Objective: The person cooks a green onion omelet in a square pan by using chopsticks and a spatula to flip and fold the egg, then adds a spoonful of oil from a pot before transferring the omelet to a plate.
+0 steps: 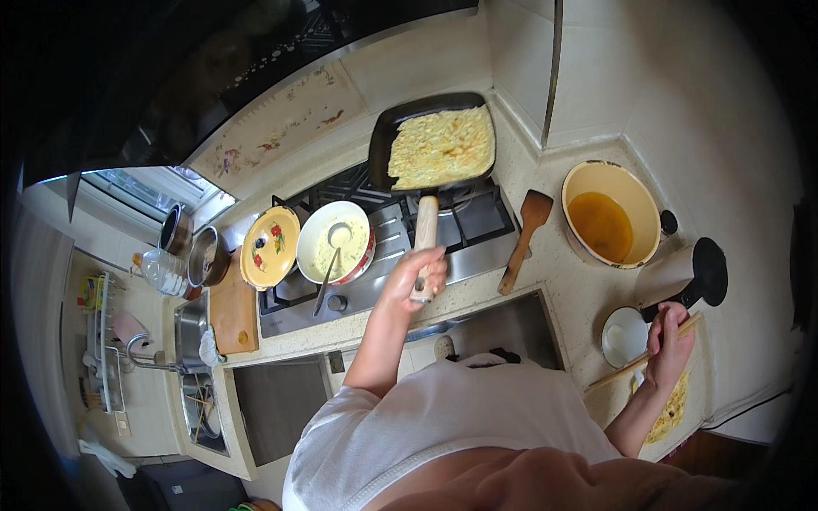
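My left hand (412,278) grips the pale wooden handle (427,223) of a dark square frying pan (382,150). The pan is over the right side of the gas stove, and a thin yellow egg pancake (444,147) lies in it. In my right hand (668,348) is a pair of wooden chopsticks (617,373), pointing down and left. Just left of that hand stands a small white bowl (608,329). Under the right forearm another browned pancake (671,412) is partly hidden. A wooden spatula (529,227) rests on the counter beside the stove.
An enamel bowl of batter (305,233) with a ladle (327,281) stands on the gas stove (374,297), beside a yellow enamel lid (259,227). Farther right are an enamel pot (617,182) holding orange-yellow liquid and a pitcher (668,274). Leftward lie a cutting board (230,319) and sink (192,326).
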Demonstrator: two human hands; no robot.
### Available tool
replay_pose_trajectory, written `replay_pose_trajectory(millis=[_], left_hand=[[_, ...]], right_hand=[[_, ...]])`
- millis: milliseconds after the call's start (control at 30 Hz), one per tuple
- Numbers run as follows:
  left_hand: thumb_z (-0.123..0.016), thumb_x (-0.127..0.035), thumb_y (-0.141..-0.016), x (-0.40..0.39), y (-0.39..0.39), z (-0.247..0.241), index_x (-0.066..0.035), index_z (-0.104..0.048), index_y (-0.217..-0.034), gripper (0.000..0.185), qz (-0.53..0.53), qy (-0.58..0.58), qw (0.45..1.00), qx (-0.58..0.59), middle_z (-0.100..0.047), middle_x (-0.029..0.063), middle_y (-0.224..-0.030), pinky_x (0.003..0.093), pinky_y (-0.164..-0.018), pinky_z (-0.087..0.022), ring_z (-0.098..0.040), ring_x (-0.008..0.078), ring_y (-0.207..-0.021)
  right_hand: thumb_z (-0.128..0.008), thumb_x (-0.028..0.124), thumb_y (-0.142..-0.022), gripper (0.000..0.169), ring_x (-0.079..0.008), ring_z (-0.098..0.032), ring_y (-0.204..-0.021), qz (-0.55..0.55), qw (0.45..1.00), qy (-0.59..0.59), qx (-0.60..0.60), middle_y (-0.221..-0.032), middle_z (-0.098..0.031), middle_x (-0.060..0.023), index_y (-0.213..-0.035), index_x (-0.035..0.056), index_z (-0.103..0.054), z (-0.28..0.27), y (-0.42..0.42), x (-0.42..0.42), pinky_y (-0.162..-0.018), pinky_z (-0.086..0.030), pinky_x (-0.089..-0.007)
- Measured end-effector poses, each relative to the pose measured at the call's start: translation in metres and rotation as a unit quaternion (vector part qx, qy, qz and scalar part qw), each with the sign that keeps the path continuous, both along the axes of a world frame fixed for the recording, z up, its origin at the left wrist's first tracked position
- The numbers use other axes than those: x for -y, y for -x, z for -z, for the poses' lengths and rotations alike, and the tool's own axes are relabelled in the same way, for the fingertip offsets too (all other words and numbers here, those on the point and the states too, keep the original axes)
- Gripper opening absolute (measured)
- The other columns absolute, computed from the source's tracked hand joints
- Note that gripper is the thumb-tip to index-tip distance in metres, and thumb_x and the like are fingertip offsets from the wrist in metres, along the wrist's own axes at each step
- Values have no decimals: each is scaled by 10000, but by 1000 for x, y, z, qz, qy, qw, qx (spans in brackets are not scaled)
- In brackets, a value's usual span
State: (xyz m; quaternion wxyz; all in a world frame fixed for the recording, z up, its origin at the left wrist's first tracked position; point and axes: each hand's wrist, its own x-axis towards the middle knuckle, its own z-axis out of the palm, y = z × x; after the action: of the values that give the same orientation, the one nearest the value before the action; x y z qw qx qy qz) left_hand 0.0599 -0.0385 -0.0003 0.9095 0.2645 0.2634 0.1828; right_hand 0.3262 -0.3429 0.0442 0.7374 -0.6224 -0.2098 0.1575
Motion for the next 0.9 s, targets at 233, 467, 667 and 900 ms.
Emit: replay_pose_trajectory(millis=[233,467,667,900], left_hand=[[-558,-151,-835,12,-19,-17,-87,-450,-731,163,-16,-75,996,-37,-442,-14,-560,217,-359,-335,-393,66,-407],[-570,-123,-821,30,-17,-14,-104,-458,-733,144,-65,-31,996,-55,-442,-1,-554,232,-354,-357,-413,76,-405],[-561,-135,-829,-6,-17,-8,-91,-439,-716,172,-22,-55,998,17,-455,-13,-569,208,-372,-362,-424,63,-430],[-608,-122,-786,12,-13,-19,-56,-450,-771,172,-12,-63,996,-62,-456,7,-558,215,-386,-343,-412,87,-422]], right_hand=[[-494,218,-903,200,-19,-263,-361,-9,999,-16,-26,-558,-413,19,-900,18,-514,11,-7,7,-335,-181,-165],[-502,231,-901,218,-19,-274,-360,-1,999,-5,-41,-553,-414,19,-911,14,-519,13,-16,22,-331,-178,-168],[-504,191,-900,179,-20,-275,-371,-35,999,-24,-17,-553,-423,20,-868,15,-523,-1,-4,-1,-347,-187,-159],[-507,210,-897,183,-26,-277,-365,3,999,-10,-43,-550,-420,17,-871,29,-516,5,-1,-12,-337,-182,-166]])
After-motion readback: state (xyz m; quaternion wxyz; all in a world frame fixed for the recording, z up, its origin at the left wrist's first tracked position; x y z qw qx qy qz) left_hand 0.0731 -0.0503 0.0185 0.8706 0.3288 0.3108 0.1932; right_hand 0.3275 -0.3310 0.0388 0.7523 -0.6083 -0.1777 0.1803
